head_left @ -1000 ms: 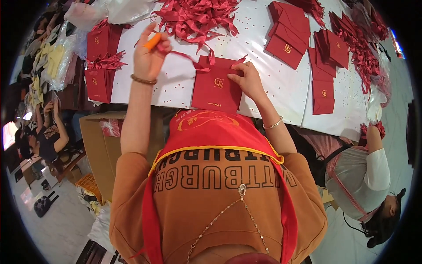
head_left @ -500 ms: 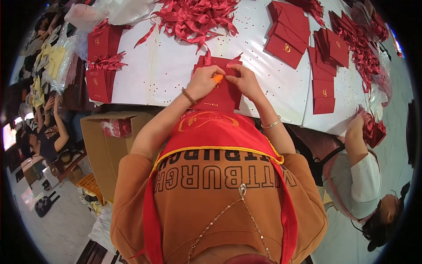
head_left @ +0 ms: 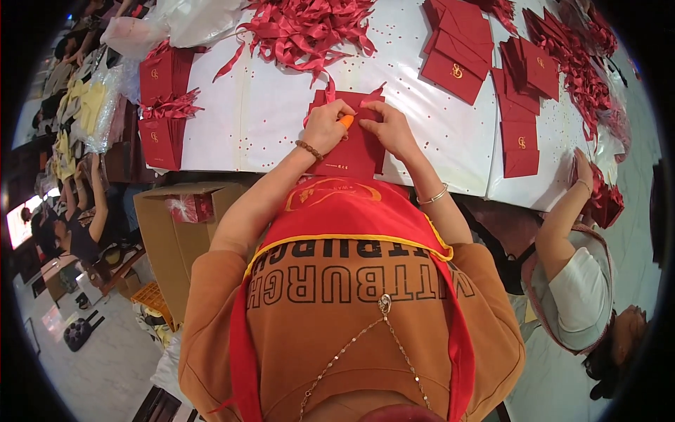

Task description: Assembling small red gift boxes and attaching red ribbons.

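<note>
Red bag lies under L hand & R hand.

Reference: red paper bag | 9 o'clock: white tabletop passable until stacked bags | 11: ribbon heap obstructs | 1: passable tabletop | 2: overlapping bags obstruct

On the table, a bag lies near the front edge with ribbons heaped behind it. Two stacks sit left of it, and other bags lie to its right. Before the table, at the left, a carton holds a package.
</note>
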A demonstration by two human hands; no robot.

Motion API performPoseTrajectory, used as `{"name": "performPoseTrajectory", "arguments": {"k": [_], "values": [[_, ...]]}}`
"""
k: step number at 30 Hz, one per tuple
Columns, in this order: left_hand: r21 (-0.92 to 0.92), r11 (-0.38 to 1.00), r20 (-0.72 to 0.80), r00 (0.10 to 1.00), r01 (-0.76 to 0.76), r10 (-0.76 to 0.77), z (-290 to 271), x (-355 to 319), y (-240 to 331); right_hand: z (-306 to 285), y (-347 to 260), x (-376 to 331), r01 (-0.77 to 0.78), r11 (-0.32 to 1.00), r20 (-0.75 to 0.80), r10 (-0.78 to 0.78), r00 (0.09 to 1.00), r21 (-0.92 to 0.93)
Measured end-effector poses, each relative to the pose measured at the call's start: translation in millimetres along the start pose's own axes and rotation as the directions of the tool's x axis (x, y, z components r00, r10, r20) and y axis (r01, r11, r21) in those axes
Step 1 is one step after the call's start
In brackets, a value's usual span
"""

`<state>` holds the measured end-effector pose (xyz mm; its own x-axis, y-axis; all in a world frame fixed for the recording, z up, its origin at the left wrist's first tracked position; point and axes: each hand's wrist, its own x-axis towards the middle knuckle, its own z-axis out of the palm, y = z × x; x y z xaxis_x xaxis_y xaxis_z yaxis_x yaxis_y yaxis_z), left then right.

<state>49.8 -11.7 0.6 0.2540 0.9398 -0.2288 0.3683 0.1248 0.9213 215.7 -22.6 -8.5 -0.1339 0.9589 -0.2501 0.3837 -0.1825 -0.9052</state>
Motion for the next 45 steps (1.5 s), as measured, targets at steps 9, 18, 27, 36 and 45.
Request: {"name": "performPoseTrajectory", "arguments": {"k": [9,18,27,36,45], "values": [[0.032,0.997,-0.095,0.993,-0.066,0.068,8.8,-0.4,-2.5,0.5,-0.4,0.0,0.030,0.999,-0.004,-0.030,1.000,0.035],[-0.078,0.995,0.000,0.998,0.066,-0.066,2.8,3.7,-1.6,-2.1,-7.1,-0.6,-0.049,0.998,0.051,0.047,0.998,0.036],[-0.023,0.991,0.083,0.988,0.132,-0.129,-2.7,6.5,8.6,-1.8,-10.9,-1.6,0.006,0.997,0.028,-0.004,1.000,-0.074],[-0.112,0.954,0.291,0.928,0.276,-0.235,-23.1,14.6,12.1,0.7,-11.0,4.2,-0.039,0.998,0.114,0.032,0.993,0.059],[-0.307,0.867,0.280,0.908,0.393,-0.313,-21.2,8.0,1.8,3.9,-10.1,5.3,0.022,0.999,0.152,-0.027,0.988,0.040]]}}
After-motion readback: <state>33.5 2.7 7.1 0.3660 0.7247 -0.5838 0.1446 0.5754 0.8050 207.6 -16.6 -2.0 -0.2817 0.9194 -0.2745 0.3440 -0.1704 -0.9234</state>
